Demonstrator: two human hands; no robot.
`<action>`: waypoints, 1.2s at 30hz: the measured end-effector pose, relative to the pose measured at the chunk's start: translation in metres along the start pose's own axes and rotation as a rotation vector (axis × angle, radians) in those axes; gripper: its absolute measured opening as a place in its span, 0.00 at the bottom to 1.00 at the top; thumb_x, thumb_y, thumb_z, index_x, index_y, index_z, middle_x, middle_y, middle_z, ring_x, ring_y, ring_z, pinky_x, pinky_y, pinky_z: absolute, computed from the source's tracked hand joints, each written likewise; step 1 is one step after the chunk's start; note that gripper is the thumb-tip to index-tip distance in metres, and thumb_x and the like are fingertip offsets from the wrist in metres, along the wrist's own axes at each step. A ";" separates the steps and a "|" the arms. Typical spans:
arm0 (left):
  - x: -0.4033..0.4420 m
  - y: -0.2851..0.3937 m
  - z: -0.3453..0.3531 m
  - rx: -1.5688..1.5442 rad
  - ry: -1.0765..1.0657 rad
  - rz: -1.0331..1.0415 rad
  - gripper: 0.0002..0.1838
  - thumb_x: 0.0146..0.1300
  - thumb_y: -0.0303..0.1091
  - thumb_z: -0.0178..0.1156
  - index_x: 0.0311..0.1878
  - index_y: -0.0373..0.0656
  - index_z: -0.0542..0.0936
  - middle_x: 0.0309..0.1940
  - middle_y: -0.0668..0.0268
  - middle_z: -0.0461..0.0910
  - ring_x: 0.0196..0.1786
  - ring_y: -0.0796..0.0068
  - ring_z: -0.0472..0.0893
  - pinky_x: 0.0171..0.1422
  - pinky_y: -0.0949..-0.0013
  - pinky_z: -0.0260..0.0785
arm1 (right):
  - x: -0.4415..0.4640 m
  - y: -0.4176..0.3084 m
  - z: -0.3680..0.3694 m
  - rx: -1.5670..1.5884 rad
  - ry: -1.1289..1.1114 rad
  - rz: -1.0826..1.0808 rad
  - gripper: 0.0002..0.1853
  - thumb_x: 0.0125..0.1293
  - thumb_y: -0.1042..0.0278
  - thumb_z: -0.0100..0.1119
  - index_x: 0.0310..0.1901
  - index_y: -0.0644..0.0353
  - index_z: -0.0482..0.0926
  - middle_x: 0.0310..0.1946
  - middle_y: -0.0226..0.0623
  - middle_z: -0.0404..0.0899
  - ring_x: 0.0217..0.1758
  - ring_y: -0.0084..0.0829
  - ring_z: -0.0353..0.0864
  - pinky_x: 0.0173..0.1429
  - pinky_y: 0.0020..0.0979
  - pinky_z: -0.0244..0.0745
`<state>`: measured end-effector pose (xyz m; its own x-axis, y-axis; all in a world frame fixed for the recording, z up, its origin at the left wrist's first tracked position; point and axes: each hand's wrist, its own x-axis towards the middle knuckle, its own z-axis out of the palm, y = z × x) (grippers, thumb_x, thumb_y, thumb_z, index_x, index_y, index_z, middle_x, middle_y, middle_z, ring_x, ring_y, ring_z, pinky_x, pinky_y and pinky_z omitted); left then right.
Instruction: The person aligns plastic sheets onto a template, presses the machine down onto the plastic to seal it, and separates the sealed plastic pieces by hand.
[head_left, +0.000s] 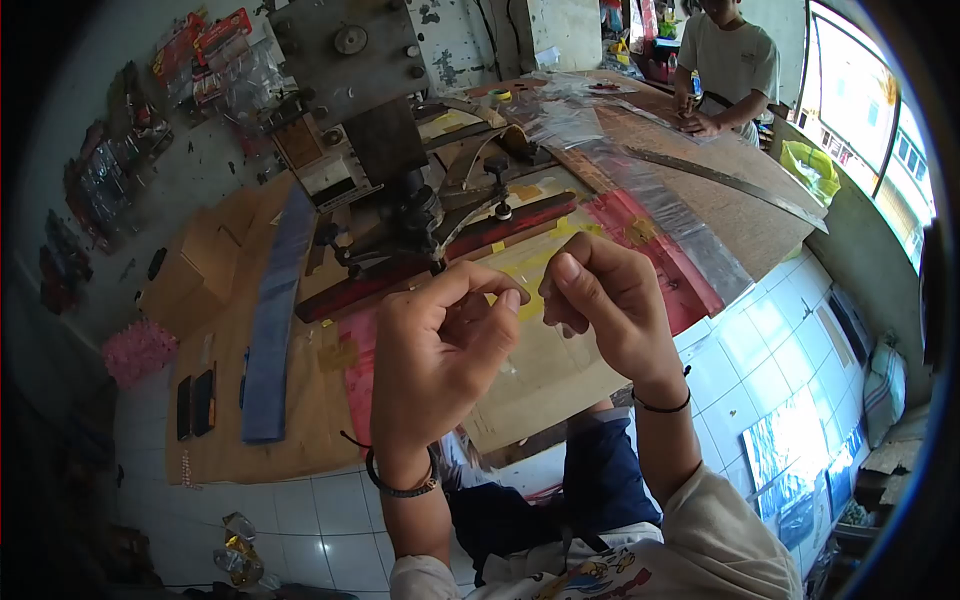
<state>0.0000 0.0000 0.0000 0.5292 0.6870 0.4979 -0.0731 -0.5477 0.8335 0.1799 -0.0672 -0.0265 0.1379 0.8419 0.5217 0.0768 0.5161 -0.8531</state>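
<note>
My left hand [445, 345] is raised in front of my body, its thumb and forefinger pinched together. Close beside it, my right hand [615, 310] is closed in a similar pinch, with the fingers curled in. A small gap separates the two pinches. Whatever they may hold is too small or thin to make out. Below both hands lies a beige sheet [535, 395] with yellow stains, edged by pink-red areas. Just beyond them runs a long red bar [530, 215], part of a machine with a black knob [497, 170].
A grey machine panel [350, 50] stands behind. On the left, a blue-grey strip [270, 350] lies on a brown board, beside two dark flat pieces [203, 400]. Clear plastic sheets [565, 120] and a long metal ruler [720, 180] lie at right. Another person [730, 65] works at the far end.
</note>
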 end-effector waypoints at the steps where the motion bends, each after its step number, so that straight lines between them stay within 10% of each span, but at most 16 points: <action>1: 0.000 -0.004 0.000 0.008 0.002 0.019 0.05 0.67 0.29 0.65 0.37 0.38 0.84 0.16 0.79 0.70 0.22 0.94 0.62 0.26 0.78 0.51 | 0.000 0.000 0.001 -0.003 0.009 0.004 0.18 0.81 0.55 0.54 0.40 0.62 0.80 0.31 0.29 0.82 0.35 0.17 0.82 0.34 0.22 0.74; 36: -0.004 -0.020 0.025 -0.272 0.308 0.176 0.05 0.76 0.28 0.56 0.48 0.37 0.78 0.27 0.70 0.76 0.27 0.87 0.70 0.31 0.79 0.61 | -0.005 0.036 -0.012 0.082 0.054 0.057 0.15 0.73 0.58 0.69 0.48 0.62 0.88 0.35 0.28 0.87 0.36 0.15 0.83 0.39 0.21 0.76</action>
<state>0.0200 -0.0034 -0.0248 0.2150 0.7271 0.6520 -0.3808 -0.5524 0.7415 0.1936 -0.0547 -0.0599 0.1927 0.8615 0.4697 -0.0138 0.4810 -0.8766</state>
